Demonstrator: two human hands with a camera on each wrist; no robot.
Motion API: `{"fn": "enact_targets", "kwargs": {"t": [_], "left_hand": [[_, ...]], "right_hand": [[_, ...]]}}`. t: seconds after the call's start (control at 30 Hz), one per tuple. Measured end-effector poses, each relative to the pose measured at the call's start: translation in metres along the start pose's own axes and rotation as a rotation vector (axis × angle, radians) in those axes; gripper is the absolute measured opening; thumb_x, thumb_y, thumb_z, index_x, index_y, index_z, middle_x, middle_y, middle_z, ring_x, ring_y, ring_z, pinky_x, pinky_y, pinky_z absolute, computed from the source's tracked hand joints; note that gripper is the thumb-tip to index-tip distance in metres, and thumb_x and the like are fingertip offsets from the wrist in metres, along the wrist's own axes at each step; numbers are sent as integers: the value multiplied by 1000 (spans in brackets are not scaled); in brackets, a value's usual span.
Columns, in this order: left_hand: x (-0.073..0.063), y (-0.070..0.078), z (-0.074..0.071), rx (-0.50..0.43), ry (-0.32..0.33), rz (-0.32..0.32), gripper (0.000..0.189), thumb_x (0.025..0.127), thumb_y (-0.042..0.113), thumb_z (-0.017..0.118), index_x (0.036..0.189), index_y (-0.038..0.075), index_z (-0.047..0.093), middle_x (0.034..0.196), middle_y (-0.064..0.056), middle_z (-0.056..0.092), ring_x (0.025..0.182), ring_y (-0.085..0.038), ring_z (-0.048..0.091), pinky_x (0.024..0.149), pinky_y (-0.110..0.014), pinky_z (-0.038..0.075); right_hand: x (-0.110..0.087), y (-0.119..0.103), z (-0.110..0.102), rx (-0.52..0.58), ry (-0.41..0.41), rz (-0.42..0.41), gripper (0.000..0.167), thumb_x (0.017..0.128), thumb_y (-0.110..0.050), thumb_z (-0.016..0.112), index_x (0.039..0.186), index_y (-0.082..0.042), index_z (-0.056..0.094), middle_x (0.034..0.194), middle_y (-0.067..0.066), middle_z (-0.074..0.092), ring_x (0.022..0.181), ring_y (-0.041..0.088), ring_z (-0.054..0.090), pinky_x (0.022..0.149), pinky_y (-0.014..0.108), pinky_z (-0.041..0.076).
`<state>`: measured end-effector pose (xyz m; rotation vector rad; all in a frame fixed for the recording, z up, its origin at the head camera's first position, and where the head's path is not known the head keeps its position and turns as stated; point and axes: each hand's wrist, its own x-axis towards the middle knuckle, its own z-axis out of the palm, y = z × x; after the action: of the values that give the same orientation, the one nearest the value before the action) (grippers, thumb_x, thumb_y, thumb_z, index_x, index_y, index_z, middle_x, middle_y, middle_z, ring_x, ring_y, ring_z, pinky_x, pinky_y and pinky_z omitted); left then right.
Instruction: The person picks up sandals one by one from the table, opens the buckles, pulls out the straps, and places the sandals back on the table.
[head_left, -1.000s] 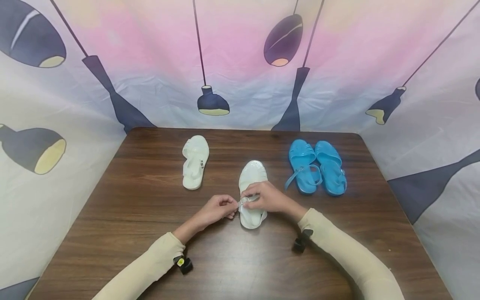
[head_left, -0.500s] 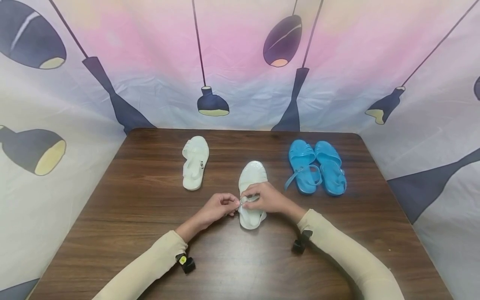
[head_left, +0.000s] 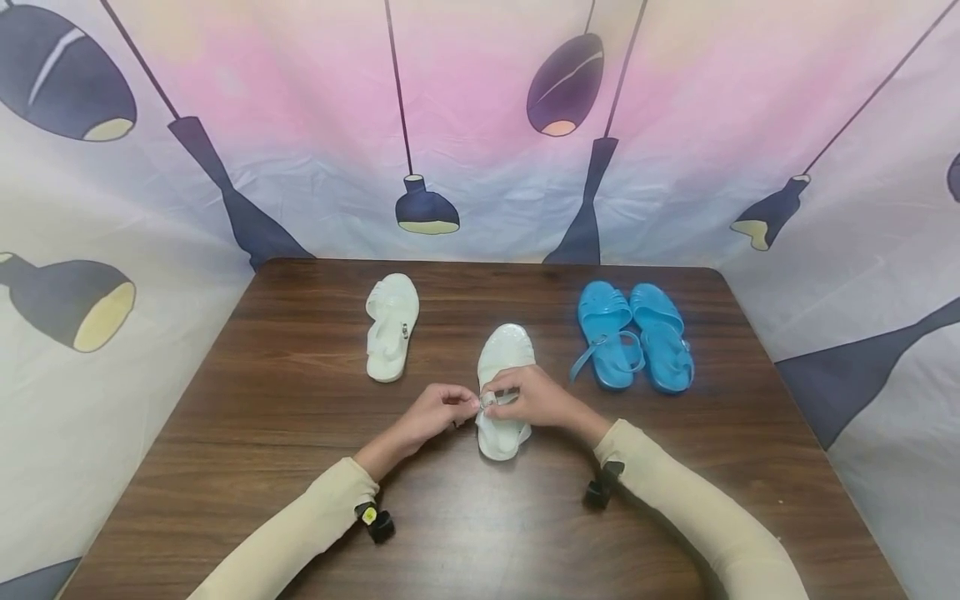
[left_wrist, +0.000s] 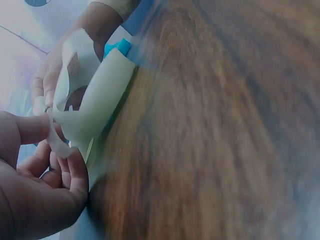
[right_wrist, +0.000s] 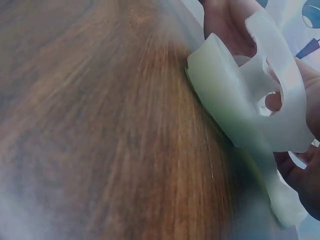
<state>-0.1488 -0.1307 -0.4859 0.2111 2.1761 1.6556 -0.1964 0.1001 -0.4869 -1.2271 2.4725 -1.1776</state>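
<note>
A white jelly sandal (head_left: 507, 343) lies on the table in front of me, toe pointing away, with both hands at its ankle strap. My left hand (head_left: 435, 412) pinches the strap's loose end (left_wrist: 61, 146) between thumb and fingers, on the sandal's left side. From the right, my right hand (head_left: 543, 396) reaches over the sandal and pinches the strap near the small metal buckle (left_wrist: 47, 109). In the right wrist view the heel strap (right_wrist: 292, 82) stands up from the sole (right_wrist: 215, 82). The fingers partly cover the buckle.
Another white sandal (head_left: 392, 327) lies farther back on the left, its buckle at the side. Two blue sandals (head_left: 630, 333) sit side by side at the back right, the left one with its strap hanging out. A printed cloth (head_left: 480, 100) hangs behind the wooden table (head_left: 300, 350).
The left hand has shifted slightly right and away from me, its fingertips now right up against the buckle area. The right hand has held its place, and the sandal has hardly moved.
</note>
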Motion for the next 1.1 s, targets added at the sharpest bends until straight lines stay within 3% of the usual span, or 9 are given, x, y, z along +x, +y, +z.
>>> {"fn": "enact_targets", "kwargs": {"t": [0.1, 0.33, 0.77, 0.9, 1.1], "left_hand": [[-1, 0, 1, 3, 2, 9, 22, 99, 19, 68, 105, -2, 73, 82, -5, 66, 72, -14, 55, 61, -27, 46], [-8, 1, -4, 111, -15, -5, 19, 98, 21, 66, 99, 3, 71, 88, -8, 68, 76, -16, 61, 65, -28, 51], [-3, -1, -2, -12, 0, -3, 21, 97, 17, 70, 104, -2, 73, 87, -4, 68, 75, -14, 58, 63, -27, 47], [-4, -1, -4, 3, -12, 4, 23, 98, 19, 69, 107, -2, 72, 92, -10, 71, 76, -15, 60, 65, -28, 50], [-4, -2, -7, 64, -24, -4, 22, 99, 21, 67, 102, 0, 72, 87, -5, 69, 76, -15, 62, 66, -29, 51]], "right_hand": [[0, 0, 1, 9, 2, 9, 20, 87, -22, 84, 106, -17, 80, 101, -7, 76, 90, 4, 66, 81, 24, 55], [-1, -1, 1, 11, 8, 20, 22, 87, -22, 83, 107, -16, 80, 103, -6, 77, 93, 5, 67, 83, 25, 56], [1, -2, 0, 14, 2, 2, 22, 87, -22, 83, 108, -15, 80, 101, -6, 76, 91, 4, 67, 82, 25, 56], [0, -1, 0, -3, -4, 23, 23, 87, -23, 84, 108, -16, 80, 102, -7, 76, 92, 4, 67, 83, 25, 56], [-2, -1, 0, -27, 11, 25, 26, 86, -23, 84, 110, -13, 80, 104, -4, 77, 94, 7, 68, 84, 26, 56]]}}
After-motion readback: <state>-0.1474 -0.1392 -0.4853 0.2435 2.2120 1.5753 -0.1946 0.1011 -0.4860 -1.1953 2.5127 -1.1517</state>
